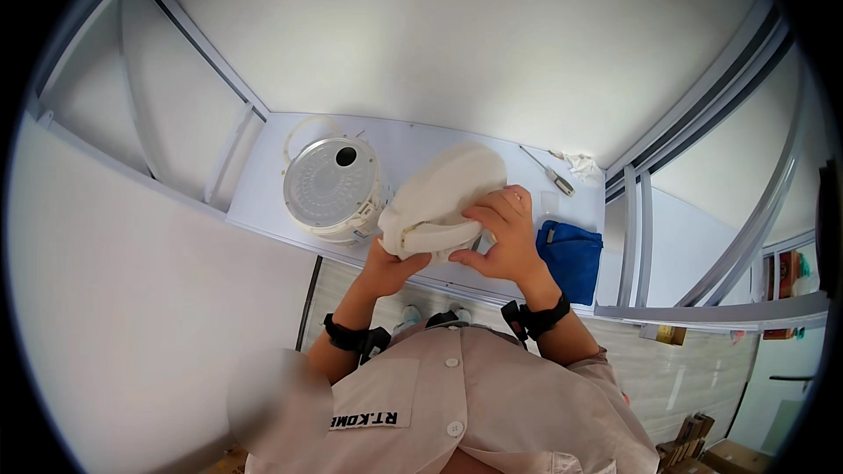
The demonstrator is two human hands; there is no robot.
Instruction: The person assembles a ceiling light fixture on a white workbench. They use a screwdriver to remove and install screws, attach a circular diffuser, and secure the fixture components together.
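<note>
A single line of bold, dark capital lettering (pixel 364 420) stands on the chest pocket (pixel 386 391) of the wearer's beige shirt (pixel 527 386), its left end meeting a pale blur (pixel 279 404).

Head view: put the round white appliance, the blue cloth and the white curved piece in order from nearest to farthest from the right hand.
1. White curved piece: touching the right hand.
2. Blue cloth: on the table, to the hand's right.
3. Round white appliance: on the table's left side.
</note>
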